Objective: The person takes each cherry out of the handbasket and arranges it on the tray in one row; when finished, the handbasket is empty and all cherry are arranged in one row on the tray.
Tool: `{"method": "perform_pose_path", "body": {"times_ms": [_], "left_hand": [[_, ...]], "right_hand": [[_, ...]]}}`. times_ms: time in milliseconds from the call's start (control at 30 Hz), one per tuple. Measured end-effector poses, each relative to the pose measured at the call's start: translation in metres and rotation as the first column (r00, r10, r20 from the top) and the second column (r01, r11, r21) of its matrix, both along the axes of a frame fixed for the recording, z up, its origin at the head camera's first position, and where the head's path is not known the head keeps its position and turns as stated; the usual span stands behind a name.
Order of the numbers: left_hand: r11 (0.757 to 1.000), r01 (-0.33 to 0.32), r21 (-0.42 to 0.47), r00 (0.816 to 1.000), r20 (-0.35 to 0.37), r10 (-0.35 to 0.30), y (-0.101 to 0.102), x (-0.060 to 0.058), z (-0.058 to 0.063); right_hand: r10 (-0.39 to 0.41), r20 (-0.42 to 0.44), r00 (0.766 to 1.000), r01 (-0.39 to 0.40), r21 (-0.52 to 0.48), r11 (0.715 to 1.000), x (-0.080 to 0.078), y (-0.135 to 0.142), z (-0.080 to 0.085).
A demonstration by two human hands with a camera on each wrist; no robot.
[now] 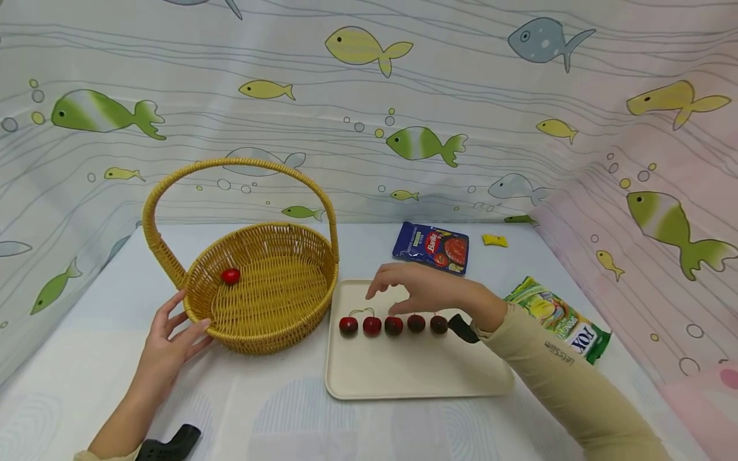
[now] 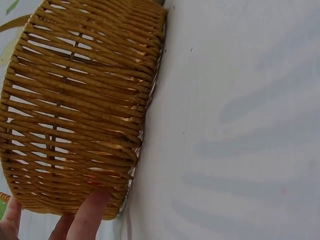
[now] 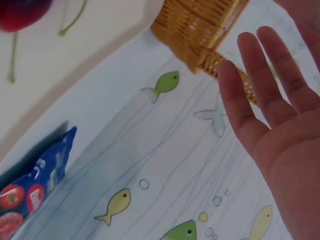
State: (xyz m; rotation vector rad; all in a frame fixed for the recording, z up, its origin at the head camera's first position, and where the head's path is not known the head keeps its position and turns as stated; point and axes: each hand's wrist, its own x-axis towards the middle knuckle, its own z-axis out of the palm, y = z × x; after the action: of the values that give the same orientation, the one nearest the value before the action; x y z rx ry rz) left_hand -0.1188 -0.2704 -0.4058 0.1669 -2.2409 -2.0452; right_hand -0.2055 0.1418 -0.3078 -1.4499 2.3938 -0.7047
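A wicker basket point(image 1: 288, 339) with a tall arched handle stands on the left, and one red cherry point(image 1: 230, 276) lies inside near its left wall. My left hand point(image 1: 167, 349) rests its spread fingers and thumb against the basket's left front side. In the left wrist view, a fingertip point(image 2: 97, 202) touches the woven wall point(image 2: 75, 110). To the right, a cream tray point(image 1: 415, 378) bears a row of several dark red cherries point(image 1: 371, 326), some with green stems showing. Over this row hovers my right hand point(image 1: 426, 286), fingers loosely extended, holding nothing; the right wrist view shows its palm point(image 3: 300, 155).
Behind the tray lies a blue Barilla pouch point(image 1: 432, 248), with a small yellow packet point(image 1: 494, 240) to its right. A green and yellow bag point(image 1: 559, 317) lies right of the tray, partly behind the right sleeve point(image 1: 553, 365). A fish-patterned curtain point(image 1: 357, 102) backs the table.
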Motion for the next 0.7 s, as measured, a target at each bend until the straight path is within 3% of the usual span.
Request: {"method": "perform_pose_path", "body": {"times_ms": [333, 700], "left_hand": [[1.000, -0.001, 0.008, 1.000, 0.004, 0.001, 0.000, 0.000, 0.000], [1.000, 0.001, 0.017, 1.000, -0.006, -0.001, -0.010, -0.007, -0.017]], "right_hand": [[0.095, -0.002, 0.995, -0.095, -0.026, 0.995, -0.004, -0.043, 0.005], [0.159, 0.006, 0.987, -0.159, 0.014, 0.987, -0.018, -0.088, 0.007]]}}
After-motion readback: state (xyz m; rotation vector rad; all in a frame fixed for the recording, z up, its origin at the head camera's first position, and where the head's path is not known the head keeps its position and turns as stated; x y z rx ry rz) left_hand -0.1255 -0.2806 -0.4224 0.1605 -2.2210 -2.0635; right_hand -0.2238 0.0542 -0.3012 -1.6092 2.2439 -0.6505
